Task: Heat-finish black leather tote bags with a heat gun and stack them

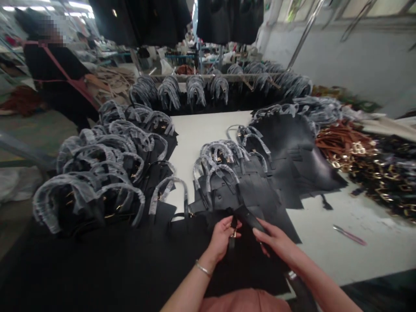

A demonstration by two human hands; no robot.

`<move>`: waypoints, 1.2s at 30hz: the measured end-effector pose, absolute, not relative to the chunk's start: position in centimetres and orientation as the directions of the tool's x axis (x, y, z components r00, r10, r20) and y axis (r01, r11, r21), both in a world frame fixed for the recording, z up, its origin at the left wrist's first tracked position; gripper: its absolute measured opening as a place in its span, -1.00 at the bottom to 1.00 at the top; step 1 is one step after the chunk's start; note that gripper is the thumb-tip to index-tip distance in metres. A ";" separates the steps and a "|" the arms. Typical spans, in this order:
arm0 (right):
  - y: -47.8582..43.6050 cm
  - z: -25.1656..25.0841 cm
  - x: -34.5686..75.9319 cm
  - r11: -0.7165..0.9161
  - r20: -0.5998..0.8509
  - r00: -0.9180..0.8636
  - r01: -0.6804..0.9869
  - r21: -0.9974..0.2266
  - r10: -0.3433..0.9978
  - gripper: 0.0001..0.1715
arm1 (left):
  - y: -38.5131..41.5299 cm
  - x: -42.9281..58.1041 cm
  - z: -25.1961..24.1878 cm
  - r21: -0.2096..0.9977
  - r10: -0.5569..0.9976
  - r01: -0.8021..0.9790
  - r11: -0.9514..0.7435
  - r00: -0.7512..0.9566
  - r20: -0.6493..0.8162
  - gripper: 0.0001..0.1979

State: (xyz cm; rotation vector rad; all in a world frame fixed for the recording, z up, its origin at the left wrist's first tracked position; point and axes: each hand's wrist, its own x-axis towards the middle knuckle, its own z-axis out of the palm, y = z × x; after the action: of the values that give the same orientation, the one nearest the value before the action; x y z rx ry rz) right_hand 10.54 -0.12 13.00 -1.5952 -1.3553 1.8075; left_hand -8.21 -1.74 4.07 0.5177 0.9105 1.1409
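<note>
My left hand [222,237] is closed on a narrow black strap [232,242] with a small gold-coloured metal piece at the fingers. To its right, my right hand [273,238] pinches a wider black leather strap [248,217], which slants up and left toward the left hand. Both hands are over a black leather bag panel [195,255] spread at the near edge. Just beyond them lie black bag pieces [256,186] with plastic-wrapped handles [224,171]. Where the two straps meet is dark and hard to make out.
Black bags with wrapped handles [120,186] crowd the left. On the white table [344,264], pink-handled snips [349,235] lie at right. Brown straps [344,141] and black straps with gold buckles [390,173] are heaped beyond. Bags hang from a rail [195,78]; a person [58,73] stands far left.
</note>
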 end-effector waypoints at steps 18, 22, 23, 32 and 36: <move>-0.2 13.0 11.3 -0.515 -0.653 -0.409 0.404 -0.756 0.637 -0.14 | -2.4 -7.6 4.6 0.652 0.910 -0.651 0.388 0.160 -0.382 -0.57; -0.5 11.9 11.3 -0.454 -0.625 -0.305 0.475 -0.754 0.718 -0.10 | -2.6 -7.5 3.8 0.560 0.824 -0.687 0.464 0.101 -0.558 -0.58; -0.4 11.7 11.4 -0.442 -0.615 -0.268 0.494 -0.748 0.741 -0.11 | -2.6 -7.6 3.6 0.492 0.774 -0.718 0.493 0.103 -0.625 -0.62; -1.9 12.5 13.2 -0.357 -0.626 -0.255 0.639 -0.681 0.737 -0.14 | -4.2 -6.3 3.4 0.692 0.851 -0.616 0.377 -0.064 -0.521 -0.65; -2.9 12.2 13.3 -0.396 -0.644 -0.310 0.582 -0.710 0.699 -0.16 | -4.4 -5.6 3.7 0.817 0.926 -0.507 0.276 -0.087 -0.367 -0.64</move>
State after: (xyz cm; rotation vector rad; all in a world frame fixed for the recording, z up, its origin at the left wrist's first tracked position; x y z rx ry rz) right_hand 13.27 -2.88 12.18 -1.7834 -1.6672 1.8173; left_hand -5.56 -4.38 3.67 0.4993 1.0926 1.2792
